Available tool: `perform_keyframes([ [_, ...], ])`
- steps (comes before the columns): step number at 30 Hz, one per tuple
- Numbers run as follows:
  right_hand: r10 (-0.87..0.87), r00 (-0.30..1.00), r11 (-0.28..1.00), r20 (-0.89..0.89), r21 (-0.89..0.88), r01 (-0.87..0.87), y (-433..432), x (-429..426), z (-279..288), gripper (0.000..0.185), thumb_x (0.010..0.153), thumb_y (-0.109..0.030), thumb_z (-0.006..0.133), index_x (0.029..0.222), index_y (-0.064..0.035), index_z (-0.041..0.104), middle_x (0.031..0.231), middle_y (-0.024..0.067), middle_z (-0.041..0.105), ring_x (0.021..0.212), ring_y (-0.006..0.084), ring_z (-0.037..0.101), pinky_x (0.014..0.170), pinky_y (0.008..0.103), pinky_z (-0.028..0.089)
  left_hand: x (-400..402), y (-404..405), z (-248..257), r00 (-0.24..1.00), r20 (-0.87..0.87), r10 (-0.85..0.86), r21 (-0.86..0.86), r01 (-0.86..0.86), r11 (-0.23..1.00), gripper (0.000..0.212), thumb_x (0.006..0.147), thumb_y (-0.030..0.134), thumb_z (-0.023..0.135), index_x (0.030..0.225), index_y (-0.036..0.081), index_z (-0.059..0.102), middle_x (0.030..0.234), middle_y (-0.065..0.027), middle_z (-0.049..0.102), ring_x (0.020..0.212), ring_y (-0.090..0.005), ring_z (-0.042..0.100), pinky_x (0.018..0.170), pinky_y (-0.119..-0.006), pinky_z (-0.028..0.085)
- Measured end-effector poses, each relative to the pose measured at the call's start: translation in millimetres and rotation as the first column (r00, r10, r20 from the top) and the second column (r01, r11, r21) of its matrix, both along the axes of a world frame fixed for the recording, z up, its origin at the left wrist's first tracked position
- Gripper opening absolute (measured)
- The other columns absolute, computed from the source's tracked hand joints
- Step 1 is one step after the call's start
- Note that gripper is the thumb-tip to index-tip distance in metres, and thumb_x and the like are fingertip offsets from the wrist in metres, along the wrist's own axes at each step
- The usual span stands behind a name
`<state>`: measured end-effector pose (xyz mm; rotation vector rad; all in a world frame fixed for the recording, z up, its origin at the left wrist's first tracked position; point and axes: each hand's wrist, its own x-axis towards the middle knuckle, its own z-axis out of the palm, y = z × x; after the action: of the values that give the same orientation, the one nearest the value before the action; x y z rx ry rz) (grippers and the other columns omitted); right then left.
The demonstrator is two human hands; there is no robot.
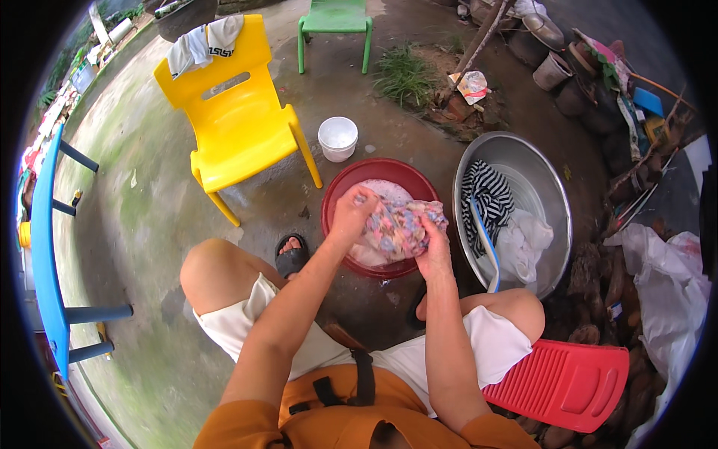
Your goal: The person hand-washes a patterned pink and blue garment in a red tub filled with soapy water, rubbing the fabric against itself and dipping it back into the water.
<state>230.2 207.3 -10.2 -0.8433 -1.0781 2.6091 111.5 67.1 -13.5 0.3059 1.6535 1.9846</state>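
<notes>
Between my hands is a wet floral cloth in pink, blue and cream, held over a dark red plastic basin. My left hand grips its left end, fingers curled in. The right end is pinched in my right hand, thumb on top. White suds float on the water in the basin, partly hidden by the cloth. Right of it stands a large metal basin with a black-and-white striped garment, a white cloth and a blue-and-white handled tool, its lower end hidden behind my knee.
A yellow plastic chair with a light cloth on its backrest stands ahead left. Nearby is a white bucket. A red washboard lies by my right leg. A blue table is far left, a green chair farther ahead.
</notes>
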Motion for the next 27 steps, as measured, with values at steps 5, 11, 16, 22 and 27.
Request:
perform_keyframes([
  [5, 0.094, 0.968, 0.956, -0.235, -0.250, -0.153, -18.9, 2.0, 6.2, 0.038, 0.090, -0.037, 0.050, 0.118, -0.0115, 0.051, 0.117, 0.0073, 0.056, 0.107, 0.0234, 0.052, 0.093, 0.0409, 0.039, 54.1, 18.2, 44.4, 0.841, -0.533, -0.095, -0.253, -0.052, 0.966, 0.019, 0.071, 0.013, 0.065, 0.082, 0.005, 0.052, 0.070, -0.0089, 0.057, 0.066, -0.0226, 0.057, 0.062, -0.034, 0.046],
  [11, 0.223, 0.970, 0.845, -0.092, 0.514, -0.145, -33.0, 10.9, -64.4, 0.027, 0.091, -0.029, 0.047, 0.110, -0.0116, 0.053, 0.103, 0.0071, 0.058, 0.095, 0.0206, 0.055, 0.079, 0.0389, 0.045, 79.5, 25.7, 4.6, 0.614, -0.667, -0.423, -0.583, -0.077, 0.809, 0.018, 0.068, 0.014, 0.063, 0.083, 0.006, 0.059, 0.074, -0.0117, 0.056, 0.076, -0.0331, 0.056, 0.069, -0.043, 0.044],
  [16, 0.037, 0.994, 0.944, 0.102, -0.331, -0.001, -50.2, 7.3, -24.8, 0.032, 0.092, -0.033, 0.038, 0.109, -0.0116, 0.055, 0.092, 0.0047, 0.062, 0.079, 0.0178, 0.061, 0.066, 0.0345, 0.052, 45.4, 13.4, 14.7, 0.858, -0.512, 0.039, -0.352, -0.251, 0.902, 0.020, 0.072, 0.019, 0.062, 0.086, 0.005, 0.062, 0.089, -0.0115, 0.057, 0.086, -0.0296, 0.056, 0.080, -0.038, 0.044],
  [22, -0.028, 0.977, 0.830, -0.210, -0.549, -0.094, -39.1, 15.3, 21.4, 0.044, 0.090, -0.038, 0.040, 0.120, -0.0069, 0.050, 0.114, 0.0089, 0.056, 0.107, 0.0245, 0.054, 0.093, 0.0413, 0.043, 93.9, 21.6, -9.4, 0.370, -0.848, -0.379, -0.438, -0.089, 0.895, 0.017, 0.073, 0.024, 0.064, 0.077, 0.008, 0.064, 0.085, -0.0117, 0.059, 0.089, -0.0294, 0.058, 0.077, -0.037, 0.045],
  [27, -0.020, 1.000, 0.949, -0.018, -0.314, 0.013, -41.5, -3.4, 5.6, 0.034, 0.085, -0.023, 0.054, 0.115, -0.0050, 0.054, 0.115, 0.0099, 0.058, 0.107, 0.0255, 0.055, 0.095, 0.0412, 0.041, 13.4, 5.5, -28.5, 0.998, 0.028, 0.048, -0.459, -0.030, 0.888, 0.026, 0.080, 0.028, 0.061, 0.076, 0.002, 0.063, 0.086, -0.0098, 0.062, 0.077, -0.0171, 0.059, 0.073, -0.032, 0.048],
])
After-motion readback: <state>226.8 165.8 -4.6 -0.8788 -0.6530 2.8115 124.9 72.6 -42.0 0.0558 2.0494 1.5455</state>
